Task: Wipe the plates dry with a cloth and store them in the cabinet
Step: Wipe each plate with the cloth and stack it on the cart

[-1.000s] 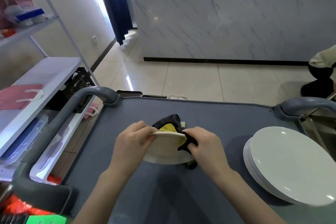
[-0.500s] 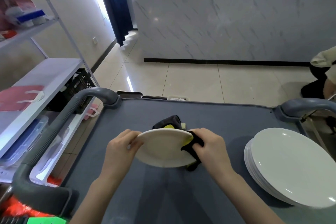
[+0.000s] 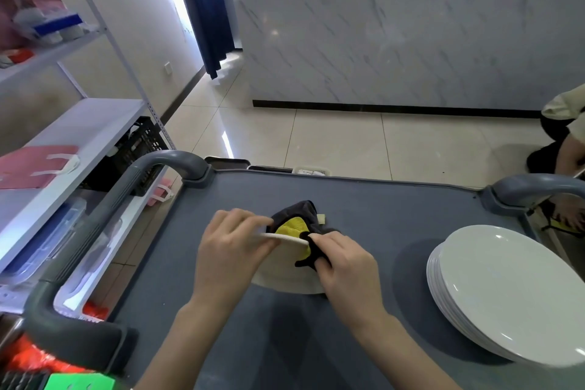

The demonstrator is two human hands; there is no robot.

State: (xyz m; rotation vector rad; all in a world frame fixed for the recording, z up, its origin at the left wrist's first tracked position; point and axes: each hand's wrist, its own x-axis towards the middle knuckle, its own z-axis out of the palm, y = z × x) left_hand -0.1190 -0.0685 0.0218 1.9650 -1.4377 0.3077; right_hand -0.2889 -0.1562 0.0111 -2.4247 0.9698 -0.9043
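Observation:
A small white plate (image 3: pixel 285 275) is held tilted above the grey cart top (image 3: pixel 364 209), its far rim raised. My left hand (image 3: pixel 231 250) grips the plate's left rim. My right hand (image 3: pixel 345 269) pinches a dark grey and yellow cloth (image 3: pixel 294 225) over the plate's right rim; the cloth wraps behind the plate. A stack of several large white plates (image 3: pixel 506 294) rests on the cart at the right.
Grey cart handles curve up at the left (image 3: pixel 104 222) and right (image 3: pixel 538 187). A white metal shelf rack (image 3: pixel 72 133) with boxes and a black crate (image 3: pixel 139 149) stands left. A marble counter (image 3: pixel 411 41) lies ahead. Another person (image 3: pixel 566 136) crouches at the right edge.
The plate has tipped back up toward me from a flatter pose. My left hand slid right along the rim, and the cloth shifted over the top edge.

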